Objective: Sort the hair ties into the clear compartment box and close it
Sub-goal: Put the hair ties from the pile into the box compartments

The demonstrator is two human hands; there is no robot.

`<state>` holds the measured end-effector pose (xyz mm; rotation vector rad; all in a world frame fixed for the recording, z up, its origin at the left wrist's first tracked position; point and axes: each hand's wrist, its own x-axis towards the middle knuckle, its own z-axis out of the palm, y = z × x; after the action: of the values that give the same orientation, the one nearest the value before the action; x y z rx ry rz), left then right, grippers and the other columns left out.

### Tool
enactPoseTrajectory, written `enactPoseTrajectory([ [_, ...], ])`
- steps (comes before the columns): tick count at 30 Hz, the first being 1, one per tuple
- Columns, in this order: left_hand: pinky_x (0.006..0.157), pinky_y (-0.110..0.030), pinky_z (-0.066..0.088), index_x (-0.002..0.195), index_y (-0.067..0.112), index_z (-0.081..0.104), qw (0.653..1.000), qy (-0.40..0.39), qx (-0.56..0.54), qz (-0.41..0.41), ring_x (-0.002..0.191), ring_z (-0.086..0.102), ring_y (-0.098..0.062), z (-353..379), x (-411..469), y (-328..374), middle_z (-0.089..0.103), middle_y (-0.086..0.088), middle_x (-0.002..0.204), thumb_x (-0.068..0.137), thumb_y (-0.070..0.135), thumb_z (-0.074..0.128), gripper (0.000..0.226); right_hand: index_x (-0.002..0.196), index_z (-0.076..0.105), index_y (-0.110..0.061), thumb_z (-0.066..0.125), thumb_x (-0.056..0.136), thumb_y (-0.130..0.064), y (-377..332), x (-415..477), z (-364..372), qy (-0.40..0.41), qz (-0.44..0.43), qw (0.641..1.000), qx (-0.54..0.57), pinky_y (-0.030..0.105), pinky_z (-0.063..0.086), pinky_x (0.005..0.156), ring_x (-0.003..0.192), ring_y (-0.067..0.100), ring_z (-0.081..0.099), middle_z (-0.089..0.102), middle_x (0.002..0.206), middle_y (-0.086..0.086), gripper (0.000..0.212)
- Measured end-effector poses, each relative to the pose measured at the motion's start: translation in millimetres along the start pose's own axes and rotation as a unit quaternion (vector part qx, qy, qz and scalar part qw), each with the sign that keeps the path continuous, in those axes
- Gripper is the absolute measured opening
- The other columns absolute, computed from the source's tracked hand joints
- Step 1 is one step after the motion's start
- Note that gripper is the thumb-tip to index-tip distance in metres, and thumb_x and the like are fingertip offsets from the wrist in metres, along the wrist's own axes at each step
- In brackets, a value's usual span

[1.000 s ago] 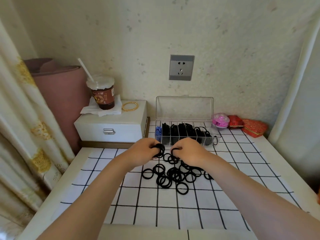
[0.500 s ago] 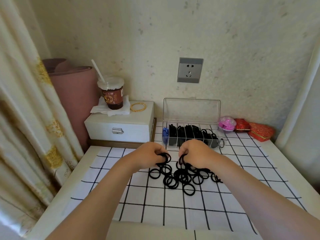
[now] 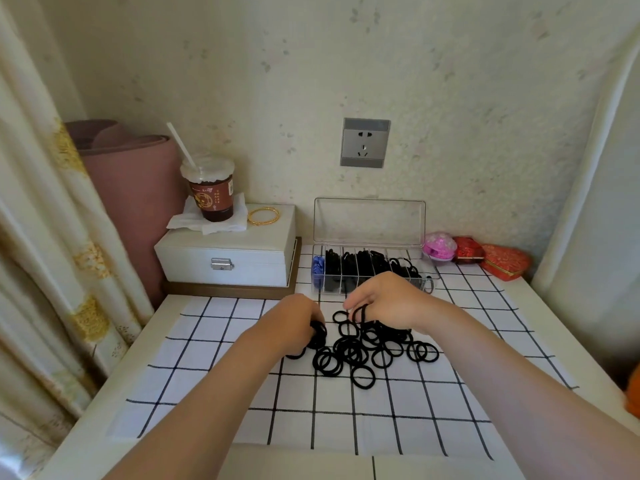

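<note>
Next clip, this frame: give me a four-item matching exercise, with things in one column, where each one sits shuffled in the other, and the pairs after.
Things:
1. gold bangle
2. clear box lid
3. loose black hair ties
4. pink case

Places:
A. standing upright by the wall
B. heaped on the checked cloth
C. just right of the clear compartment box
D. on top of the white drawer box

Pairs: 1-D, 2-A, 3-B, 4-C.

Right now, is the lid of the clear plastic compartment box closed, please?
No, the lid of the clear plastic compartment box stands upright and open behind its compartments.
</note>
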<state>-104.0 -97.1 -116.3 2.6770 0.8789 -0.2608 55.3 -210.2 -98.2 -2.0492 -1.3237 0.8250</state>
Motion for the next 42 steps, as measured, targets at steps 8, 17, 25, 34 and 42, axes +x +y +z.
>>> enactPoseTrajectory([
  [8,0.084,-0.031,0.052,0.116,0.028,0.059,0.997,0.072,-0.040,-0.009,0.100,0.058,-0.018,7,-6,-14,0.061,0.001,0.114,0.092,0.011,0.052,0.031,0.107,0.074,-0.019,0.063,0.089,-0.003,0,10,24,0.050,-0.046,0.983,-0.169,0.020,0.045,0.090,0.111,0.016,0.061,0.067,0.116,-0.002,0.026],
  [17,0.085,-0.028,0.053,0.101,0.027,0.071,0.984,0.052,-0.167,0.013,0.093,0.063,-0.012,-15,-16,-28,0.069,0.006,0.100,0.092,0.017,0.062,0.016,0.093,0.075,-0.012,0.060,0.088,-0.014,-1,17,31,0.029,-0.055,0.931,-0.360,0.030,0.047,0.067,0.085,0.022,0.062,0.065,0.099,0.004,0.016],
  [25,0.084,-0.026,0.055,0.107,0.027,0.073,0.996,-0.039,-0.076,-0.028,0.094,0.062,-0.013,-15,-27,-37,0.062,0.008,0.104,0.088,0.012,0.066,0.025,0.108,0.073,-0.021,0.063,0.092,-0.013,-20,1,6,0.057,-0.083,0.986,-0.134,0.022,0.055,0.080,0.079,0.000,0.060,0.068,0.101,-0.009,0.020],
  [34,0.080,-0.025,0.049,0.111,0.018,0.068,0.997,-0.045,-0.060,-0.020,0.095,0.061,-0.017,-16,-26,-26,0.066,0.001,0.109,0.093,0.022,0.059,0.021,0.100,0.071,-0.023,0.054,0.094,-0.011,-17,-14,9,-0.118,0.088,0.989,-0.031,0.021,0.040,0.046,0.067,0.018,0.062,0.073,0.087,0.012,0.022],
  [42,0.065,-0.021,0.051,0.109,0.028,0.065,0.961,-0.080,-0.263,-0.012,0.074,0.066,-0.009,-27,-35,-31,0.070,0.001,0.094,0.087,0.022,0.063,0.023,0.090,0.070,-0.003,0.066,0.085,-0.025,-20,-7,33,-0.078,0.116,0.950,-0.280,0.025,0.043,0.060,0.066,0.018,0.050,0.058,0.074,0.005,0.023],
])
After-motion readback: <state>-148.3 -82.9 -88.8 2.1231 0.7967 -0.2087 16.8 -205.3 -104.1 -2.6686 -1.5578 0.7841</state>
